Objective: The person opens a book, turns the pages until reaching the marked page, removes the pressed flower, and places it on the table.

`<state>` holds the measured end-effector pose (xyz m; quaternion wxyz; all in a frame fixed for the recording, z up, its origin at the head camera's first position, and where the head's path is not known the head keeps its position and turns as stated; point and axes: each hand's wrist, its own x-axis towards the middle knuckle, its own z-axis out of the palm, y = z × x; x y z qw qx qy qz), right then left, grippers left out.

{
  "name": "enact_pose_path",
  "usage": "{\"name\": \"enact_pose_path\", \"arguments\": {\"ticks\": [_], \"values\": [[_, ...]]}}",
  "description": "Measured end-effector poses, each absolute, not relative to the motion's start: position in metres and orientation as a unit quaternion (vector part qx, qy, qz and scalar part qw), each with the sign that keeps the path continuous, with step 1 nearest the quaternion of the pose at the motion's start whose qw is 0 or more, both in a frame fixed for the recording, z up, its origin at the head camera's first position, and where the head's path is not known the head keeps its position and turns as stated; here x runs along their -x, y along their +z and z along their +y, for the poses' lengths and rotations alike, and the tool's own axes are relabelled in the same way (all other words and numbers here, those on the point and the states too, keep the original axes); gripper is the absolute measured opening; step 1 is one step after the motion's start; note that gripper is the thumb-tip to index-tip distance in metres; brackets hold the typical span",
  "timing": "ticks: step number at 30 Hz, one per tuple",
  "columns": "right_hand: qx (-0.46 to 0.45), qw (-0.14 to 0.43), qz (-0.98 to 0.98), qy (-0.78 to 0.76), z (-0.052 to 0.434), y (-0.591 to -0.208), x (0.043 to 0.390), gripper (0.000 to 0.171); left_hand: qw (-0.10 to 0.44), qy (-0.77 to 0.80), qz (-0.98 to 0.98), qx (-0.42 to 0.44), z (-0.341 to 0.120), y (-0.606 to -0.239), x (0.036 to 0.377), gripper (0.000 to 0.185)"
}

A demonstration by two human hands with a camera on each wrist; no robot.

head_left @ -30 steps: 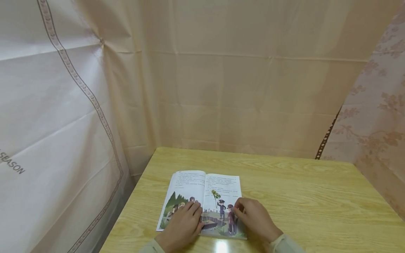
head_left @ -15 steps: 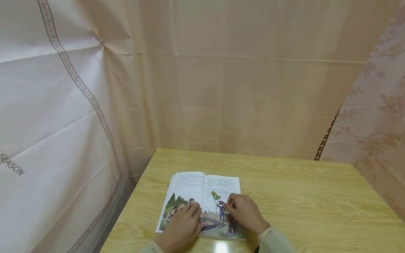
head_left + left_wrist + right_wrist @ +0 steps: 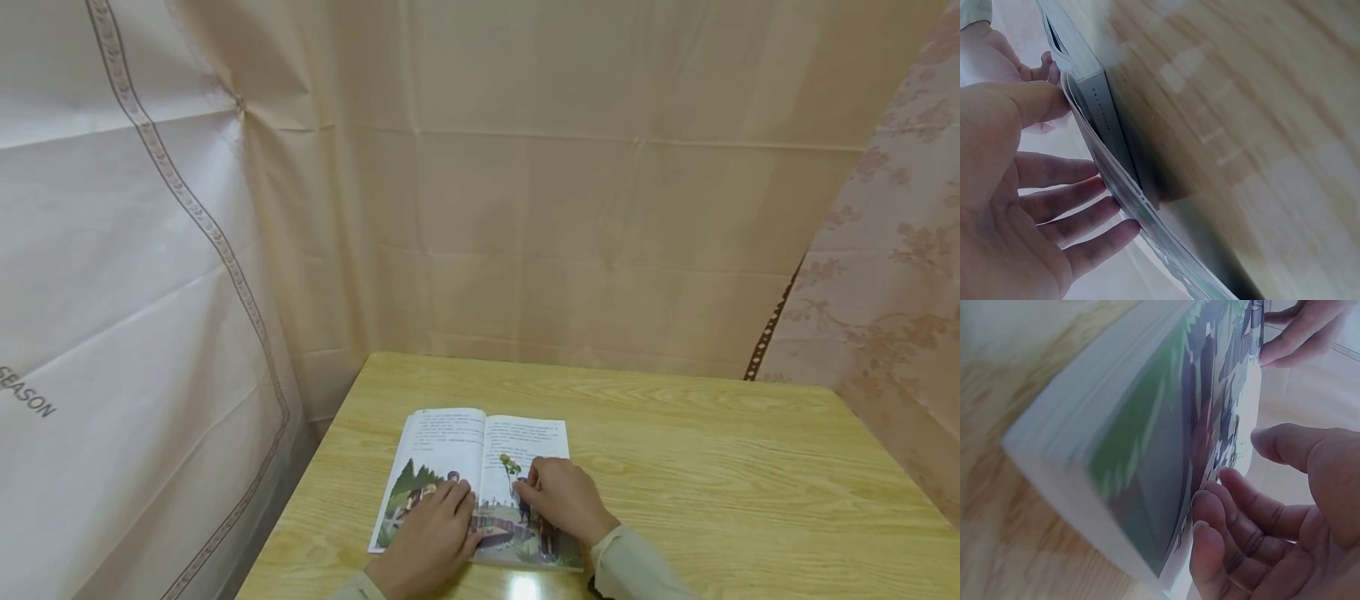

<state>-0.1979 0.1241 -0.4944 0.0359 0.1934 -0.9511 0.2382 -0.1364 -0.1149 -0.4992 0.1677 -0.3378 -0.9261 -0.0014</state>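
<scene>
An open picture book (image 3: 457, 450) lies flat on the wooden table (image 3: 712, 467), with text at the top and a coloured drawing across both pages. My left hand (image 3: 433, 533) rests flat on the left page with straight fingers; the left wrist view shows those fingers (image 3: 1079, 209) against the page of the book (image 3: 1102, 119). My right hand (image 3: 567, 500) lies on the right page, fingertips near the spine. In the right wrist view its fingers (image 3: 1225, 519) touch the illustrated page of the book (image 3: 1147, 437), thumb apart, holding nothing.
Beige and patterned curtains (image 3: 570, 183) hang close behind and on both sides of the table. Bare tabletop stretches to the right of the book. The table's left edge (image 3: 315, 475) runs just beside the book.
My right hand has slid leftward across the right page, from its outer edge toward the spine. The left hand and the book have stayed in place.
</scene>
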Motion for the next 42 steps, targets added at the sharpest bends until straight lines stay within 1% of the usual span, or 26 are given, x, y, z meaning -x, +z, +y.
{"name": "enact_pose_path", "arguments": {"ticks": [3,11,17,25,33,37,42], "values": [[-0.189,0.029,-0.952,0.238,0.12,-0.495,0.199,0.03,0.165,-0.004,-0.926,0.339,-0.115,-0.498,0.136,0.046],[-0.173,0.018,-0.96,0.218,0.114,-0.49,0.203,0.021,0.167,-0.004,-0.925,0.342,-0.115,-0.498,0.137,0.046],[-0.165,0.012,-0.962,0.218,0.112,-0.49,0.202,0.022,0.162,-0.002,-0.925,0.344,-0.115,-0.498,0.138,0.046],[-0.161,0.029,-0.964,0.21,0.107,-0.491,0.2,0.033,0.154,0.006,-0.928,0.338,-0.115,-0.5,0.138,0.047],[-0.159,0.022,-0.966,0.205,0.104,-0.492,0.201,0.026,0.156,-0.003,-0.927,0.34,-0.115,-0.502,0.138,0.046],[-0.161,0.032,-0.966,0.198,0.103,-0.49,0.199,0.033,0.152,-0.003,-0.928,0.339,-0.116,-0.501,0.137,0.046],[-0.151,0.034,-0.97,0.186,0.1,-0.489,0.197,0.044,0.132,-0.008,-0.933,0.335,-0.116,-0.5,0.137,0.047]]}}
